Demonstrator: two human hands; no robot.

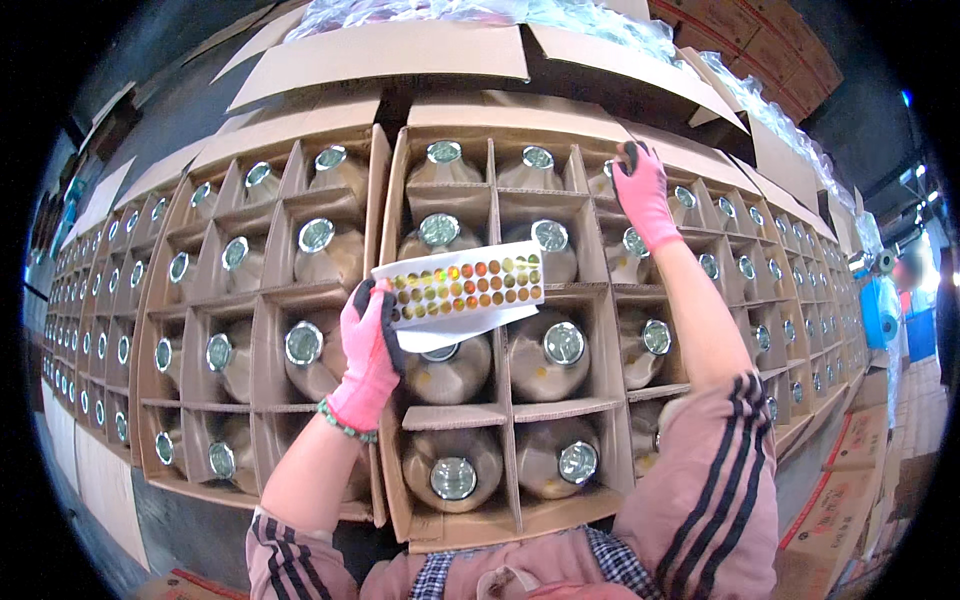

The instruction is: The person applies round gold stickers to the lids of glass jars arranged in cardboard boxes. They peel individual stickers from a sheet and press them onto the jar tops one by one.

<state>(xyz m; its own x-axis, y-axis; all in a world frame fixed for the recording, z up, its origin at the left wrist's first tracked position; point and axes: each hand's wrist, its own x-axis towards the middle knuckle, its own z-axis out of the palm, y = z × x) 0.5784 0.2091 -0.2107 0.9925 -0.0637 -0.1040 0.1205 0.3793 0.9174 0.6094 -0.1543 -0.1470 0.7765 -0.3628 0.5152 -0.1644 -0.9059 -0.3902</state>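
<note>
My left hand (366, 335), in a pink glove with dark fingers, is closed on the left end of a sticker sheet (470, 285). Rows of round, shiny gold and orange stickers cover this sheet, and white backing paper hangs under it. It is held above the bottles of the middle carton. My right hand (640, 190), gloved alike, reaches to the back right of that carton. Its fingers curl beside the neck of a glass bottle (605, 182); whatever they pinch is hidden. Large clear bottles (550, 360) with wide round tops stand in cardboard dividers.
Another divided carton (265, 290) of bottles adjoins on the left, with more rows on both sides. Behind, open carton flaps (385, 55) stick up under clear plastic wrap (480, 12). Printed brown cartons (835, 510) lie at the lower right. A person (905, 290) stands far right.
</note>
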